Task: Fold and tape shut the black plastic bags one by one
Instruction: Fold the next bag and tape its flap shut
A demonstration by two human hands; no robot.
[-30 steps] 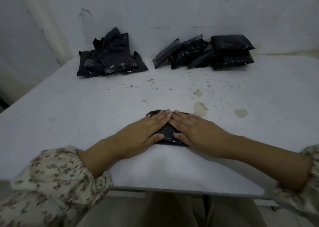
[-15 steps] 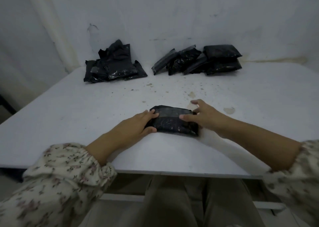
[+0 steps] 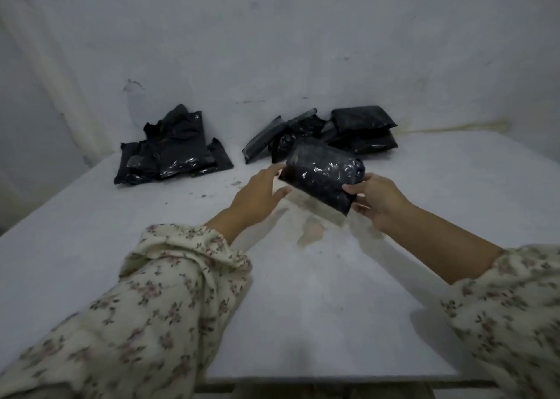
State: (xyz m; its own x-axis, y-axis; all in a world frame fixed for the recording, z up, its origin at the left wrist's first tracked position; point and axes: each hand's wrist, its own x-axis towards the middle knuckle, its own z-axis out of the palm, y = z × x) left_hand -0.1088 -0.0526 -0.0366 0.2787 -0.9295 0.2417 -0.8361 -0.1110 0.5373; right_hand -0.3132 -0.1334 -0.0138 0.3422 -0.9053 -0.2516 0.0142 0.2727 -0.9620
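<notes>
far left on the table [image 3: 303,307] lies a loose pile of black bags [image 3: 172,153]. a stack of folded ones [image 3: 357,129] sits far centre, just behind the bag [image 3: 322,180] i hold up. my right hand [image 3: 378,200] pinches its right end; my left hand [image 3: 257,197], fingers straight, is at its left edge. stained tabletop stretches to the near edge.
</notes>
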